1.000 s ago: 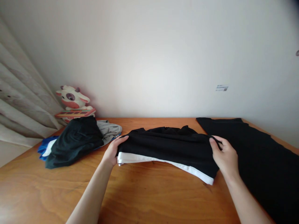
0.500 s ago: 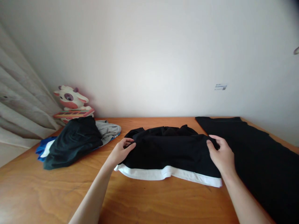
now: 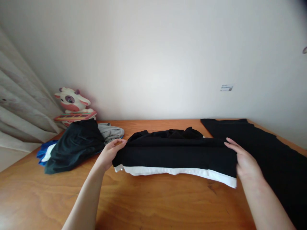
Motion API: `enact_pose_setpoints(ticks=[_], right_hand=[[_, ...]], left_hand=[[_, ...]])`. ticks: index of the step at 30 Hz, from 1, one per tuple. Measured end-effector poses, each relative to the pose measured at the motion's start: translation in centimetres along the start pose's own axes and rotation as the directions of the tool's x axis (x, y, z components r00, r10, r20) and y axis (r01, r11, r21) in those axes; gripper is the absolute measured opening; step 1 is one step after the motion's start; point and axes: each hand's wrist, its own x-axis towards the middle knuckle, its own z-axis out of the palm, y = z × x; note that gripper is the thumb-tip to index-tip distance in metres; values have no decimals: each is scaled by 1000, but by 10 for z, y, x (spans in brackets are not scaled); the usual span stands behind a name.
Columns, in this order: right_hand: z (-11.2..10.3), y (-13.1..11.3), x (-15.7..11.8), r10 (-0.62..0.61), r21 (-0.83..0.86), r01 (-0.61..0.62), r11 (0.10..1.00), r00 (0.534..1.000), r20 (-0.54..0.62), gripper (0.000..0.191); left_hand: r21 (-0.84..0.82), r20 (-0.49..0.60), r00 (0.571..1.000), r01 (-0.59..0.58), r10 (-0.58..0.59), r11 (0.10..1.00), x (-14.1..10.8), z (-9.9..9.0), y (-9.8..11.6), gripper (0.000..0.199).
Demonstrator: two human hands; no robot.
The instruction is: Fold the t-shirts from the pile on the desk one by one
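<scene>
I have the left hand [image 3: 110, 154] and right hand [image 3: 248, 163] pinching opposite ends of the white-edged black garment [image 3: 175, 156]. A clothes pile [image 3: 76, 145] lies left of that garment.

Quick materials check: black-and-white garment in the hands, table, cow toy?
Garment: soft matte fabric; it folds and drapes with little shine. Knit or woven, and which fibre, I can't tell.

Table: wood or wood-look veneer, satin finish; wavy grain lines and a soft sheen show.

Cow toy: probably moulded plastic, smooth; rounded forms with clean colour patches.
</scene>
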Motion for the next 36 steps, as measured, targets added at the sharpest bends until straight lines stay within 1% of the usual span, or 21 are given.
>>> enact_pose_setpoints(ticks=[2,4,7,10,13,14,15,16,18,19,20,21,22,23,24,25,28,30,32,34,36], right_hand=[[-2,1,3,6,-22,-7,1000,1000,-22,55],[-3,0,2,-11,-57,9,998,999,-48,52],[-2,-5,-6,-79,-144,69,987,995,-61,44],[2,-10,-18,-81,-302,93,949,995,50,35],[4,-18,-27,72,-342,18,939,966,248,39],[4,-21,-27,116,-326,-14,945,948,295,40],[3,-23,-27,135,-322,-25,947,937,323,40],[1,-24,-25,129,-344,-8,939,936,329,38],[-2,-23,-20,47,-498,103,861,959,280,35],[-3,-21,-17,-42,-604,194,773,966,256,37],[-3,-16,-14,-159,-694,294,657,954,254,40],[-2,-11,-12,-283,-749,391,536,918,276,44],[0,-5,-12,-389,-760,482,436,862,324,47],[3,1,-13,-456,-734,566,375,802,385,49],[6,7,-14,-474,-685,635,357,755,452,51],[10,12,-17,-442,-634,679,371,729,522,52],[18,18,-28,-220,-557,708,434,683,697,43],[19,16,-35,-99,-563,719,407,647,756,35],[19,11,-41,-27,-583,737,342,628,778,48],[21,8,-44,-36,-607,741,287,641,766,61],[24,8,-47,-126,-616,733,290,667,734,59]], left_hand=[[115,33,999,22,-26,993,1,-7,-3,54],[265,127,989,45,-81,963,2,-12,-7,54],[449,265,945,53,-189,892,3,-18,-13,55],[537,345,900,43,-265,842,3,-20,-15,58],[574,438,847,-5,-302,819,3,-22,-14,57],[571,444,849,-20,-288,821,5,-22,-13,58],[562,419,872,-32,-251,827,7,-21,-14,60],[551,363,913,-46,-189,833,10,-20,-15,61],[536,179,984,-110,14,837,17,-13,-21,62],[537,90,988,-156,127,829,20,-8,-24,61],[546,24,974,-203,227,813,23,-2,-28,59],[565,-11,953,-244,303,788,24,4,-32,56],[598,-8,936,-277,351,752,24,11,-35,54],[641,30,927,-304,373,705,23,17,-38,52],[688,94,921,-334,378,644,20,23,-41,51],[729,175,911,-375,375,572,17,28,-43,49],[746,428,830,-548,358,379,7,36,-47,44],[708,547,765,-640,341,300,3,37,-48,34],[671,631,713,-700,307,245,2,37,-47,31],[650,673,685,-728,279,220,0,40,-45,36],[679,641,717,-696,274,233,-4,47,-43,37]])
